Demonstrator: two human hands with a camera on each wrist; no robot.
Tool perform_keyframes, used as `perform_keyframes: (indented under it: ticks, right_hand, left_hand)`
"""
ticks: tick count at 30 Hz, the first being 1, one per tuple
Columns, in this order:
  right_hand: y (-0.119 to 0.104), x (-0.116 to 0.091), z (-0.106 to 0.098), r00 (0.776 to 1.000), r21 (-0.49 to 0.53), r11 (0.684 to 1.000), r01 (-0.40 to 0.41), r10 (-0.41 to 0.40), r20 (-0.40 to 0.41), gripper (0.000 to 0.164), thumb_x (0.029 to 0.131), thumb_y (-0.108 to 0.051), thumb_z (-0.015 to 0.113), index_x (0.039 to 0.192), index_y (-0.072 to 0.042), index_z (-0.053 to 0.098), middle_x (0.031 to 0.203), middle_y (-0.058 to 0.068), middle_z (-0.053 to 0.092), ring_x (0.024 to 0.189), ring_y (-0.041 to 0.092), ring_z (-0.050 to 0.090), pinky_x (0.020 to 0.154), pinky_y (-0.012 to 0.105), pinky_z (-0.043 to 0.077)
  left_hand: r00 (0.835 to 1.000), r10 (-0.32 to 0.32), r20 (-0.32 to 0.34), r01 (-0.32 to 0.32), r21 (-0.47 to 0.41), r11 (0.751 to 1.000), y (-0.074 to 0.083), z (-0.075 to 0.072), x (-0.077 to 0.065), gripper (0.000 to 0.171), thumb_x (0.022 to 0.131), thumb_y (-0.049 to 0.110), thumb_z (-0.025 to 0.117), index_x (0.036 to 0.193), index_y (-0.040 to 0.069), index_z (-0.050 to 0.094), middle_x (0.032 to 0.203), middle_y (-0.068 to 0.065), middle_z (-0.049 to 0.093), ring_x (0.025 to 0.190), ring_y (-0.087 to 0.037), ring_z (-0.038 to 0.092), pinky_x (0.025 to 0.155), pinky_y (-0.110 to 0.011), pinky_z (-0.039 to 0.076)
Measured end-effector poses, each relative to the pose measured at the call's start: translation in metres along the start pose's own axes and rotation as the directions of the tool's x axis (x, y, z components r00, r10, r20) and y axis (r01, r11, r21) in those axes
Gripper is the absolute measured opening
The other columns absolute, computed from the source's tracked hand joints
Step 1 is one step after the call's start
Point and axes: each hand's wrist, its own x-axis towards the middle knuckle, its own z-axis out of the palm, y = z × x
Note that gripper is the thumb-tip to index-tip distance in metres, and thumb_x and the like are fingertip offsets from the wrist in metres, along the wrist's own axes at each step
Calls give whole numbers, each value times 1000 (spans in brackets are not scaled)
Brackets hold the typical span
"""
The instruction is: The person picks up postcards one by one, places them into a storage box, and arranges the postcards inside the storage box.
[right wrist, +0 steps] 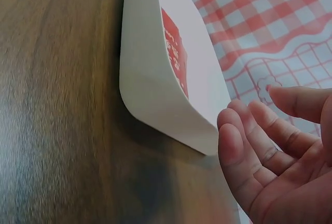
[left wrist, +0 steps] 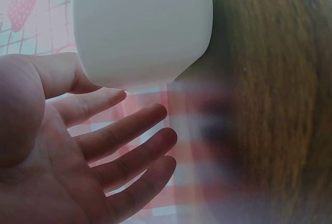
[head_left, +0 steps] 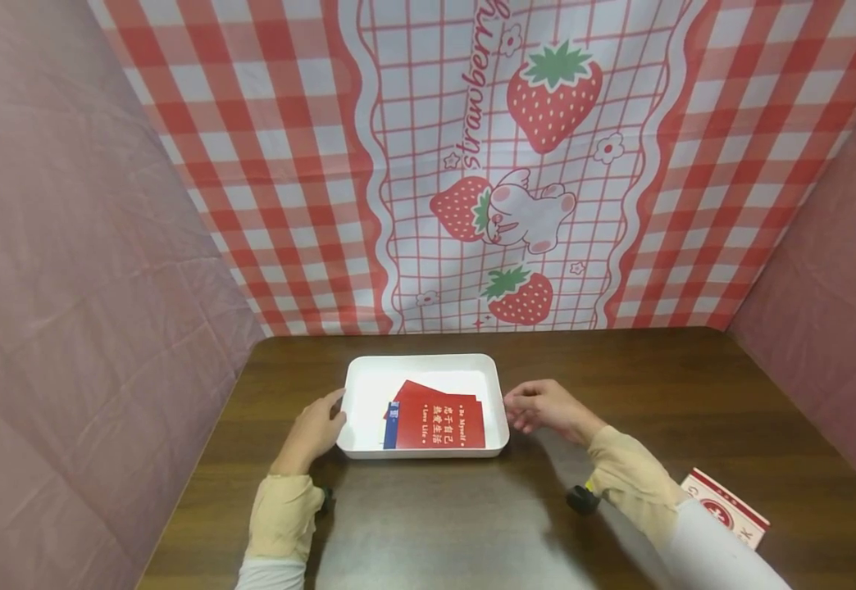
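A white rectangular tray (head_left: 369,381) sits on the table in the head view. Inside it lie red cards or booklets (head_left: 443,422) with gold lettering, overlapping one another, and a blue strip (head_left: 391,430) at their left end. My left hand (head_left: 313,430) is at the tray's left side; in the left wrist view its thumb (left wrist: 65,73) lies against the tray's edge while the other fingers are spread and extended. Beside the right end of the tray, my right hand (head_left: 549,410) has loosely bent fingers, with nothing between thumb and fingers in the right wrist view.
A white and red box (head_left: 726,508) lies on the brown wooden table (head_left: 428,524) at the right, partly behind my right sleeve. Behind the table hangs a red checked strawberry cloth (head_left: 310,164). Pinkish fabric walls (head_left: 88,287) stand on both sides.
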Motion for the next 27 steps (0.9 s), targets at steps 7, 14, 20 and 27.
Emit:
perform_keyframes:
  ticks: [7,14,20,27]
  right_hand:
    - [7,-7,-13,1000,25,1000,-6,7,-17,39,94,-12,58,116,20,53,78,6,69,65,11,63,60,26,54]
    - [11,-14,-21,999,27,1000,-14,15,-29,37,94,-14,60,114,16,56,80,6,69,66,10,64,60,25,55]
    - [9,-20,-28,999,7,1000,-10,10,-43,38,94,-15,60,114,16,55,79,5,69,68,11,64,62,27,56]
    - [5,-26,-42,999,-92,996,-10,5,-50,33,93,-14,60,110,15,57,76,2,66,67,12,62,63,30,55]
  left_hand:
    - [1000,7,-4,-7,1,1000,-1,0,0,50,96,15,49,144,4,45,138,-23,55,131,-41,48,109,-57,37]
    - [1000,1,-2,-1,-5,1000,-1,1,0,50,96,15,49,144,4,45,140,-22,53,133,-41,47,110,-57,36]
    - [1000,5,-7,-5,-5,1000,0,0,0,50,95,14,49,144,3,46,139,-23,54,132,-41,47,110,-56,36]
    - [1000,14,-4,-14,-18,1000,-3,0,-1,50,95,15,48,144,4,45,142,-22,52,133,-41,47,110,-56,36]
